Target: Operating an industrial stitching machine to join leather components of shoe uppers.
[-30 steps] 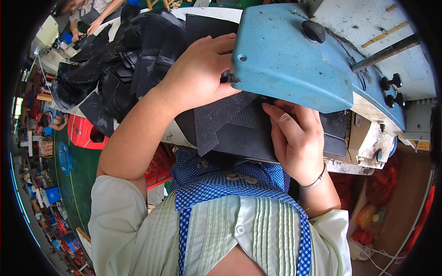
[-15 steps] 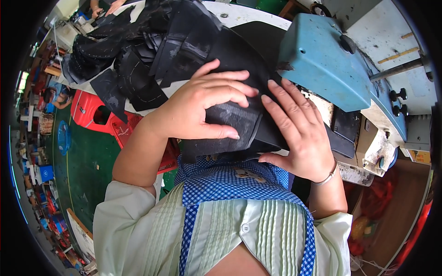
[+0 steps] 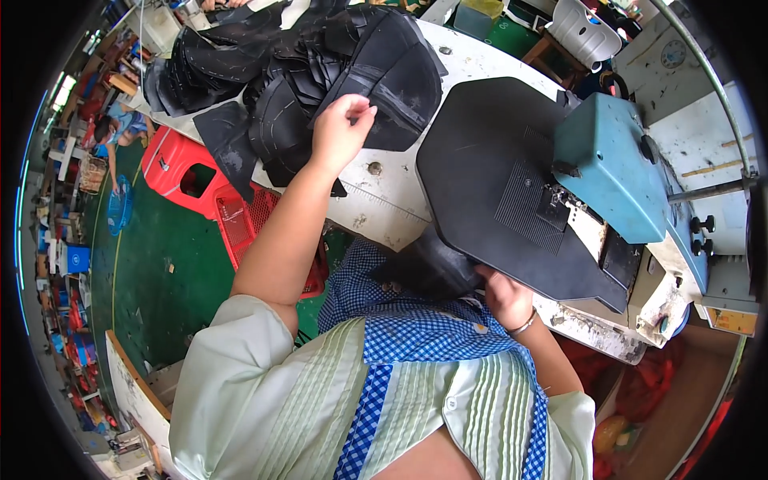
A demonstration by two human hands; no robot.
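My left hand (image 3: 342, 134) is over the pile of black leather-like cut pieces (image 3: 280, 88) on the white table, thumb and fingers pinched together at a curved top piece (image 3: 392, 100). Whether anything is between those fingertips is hidden. Low at the right, my right hand (image 3: 506, 298) is closed on the edge of a black leather-like piece (image 3: 436, 270), which hangs between my apron and the machine's plate. That hand's fingers are partly out of sight. Beside it lies the broad black work plate (image 3: 480, 160) of a blue-headed machine (image 3: 612, 164).
The white worktable (image 3: 372, 196) has a ruler scale along its near part. A red plastic stool (image 3: 172, 164) and a red basket (image 3: 240, 228) stand at the left. A grey chair (image 3: 580, 32) is behind the table. Another person's hands (image 3: 224, 4) show at the far edge.
My left hand has moved up and away to the pile, its spread fingers now pinched. My right hand has dropped toward my lap with the black piece, uncovering the machine's plate.
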